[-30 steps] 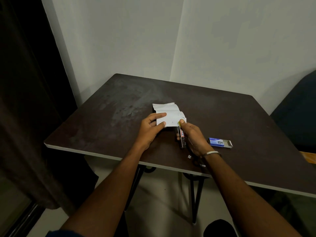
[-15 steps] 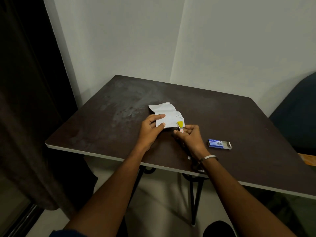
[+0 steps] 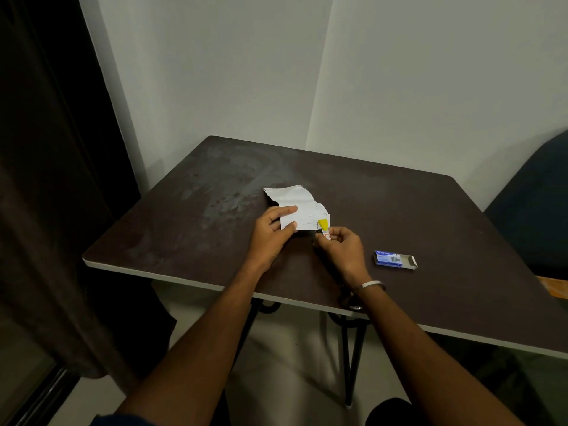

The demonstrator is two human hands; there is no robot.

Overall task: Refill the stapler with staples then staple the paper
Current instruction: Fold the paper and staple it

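White crumpled paper (image 3: 295,199) lies on the dark table (image 3: 190,222). My left hand (image 3: 270,233) pinches its near-left edge between thumb and fingers. My right hand (image 3: 342,245) is closed around a small stapler (image 3: 323,226) with a yellow tip. The stapler's tip sits at the paper's near-right corner, and most of its body is hidden in my fist. A blue staple box (image 3: 395,259) lies open on the table to the right of my right hand.
The table stands in a corner between two white walls. A dark curtain (image 3: 46,210) hangs on the left, and a dark blue chair (image 3: 534,210) stands at the right. The table's near edge (image 3: 184,279) runs under my forearms.
My right hand turned and brought the stapler forward, so its yellow tip now sits on the paper's near-right corner. My left hand kept holding the paper.
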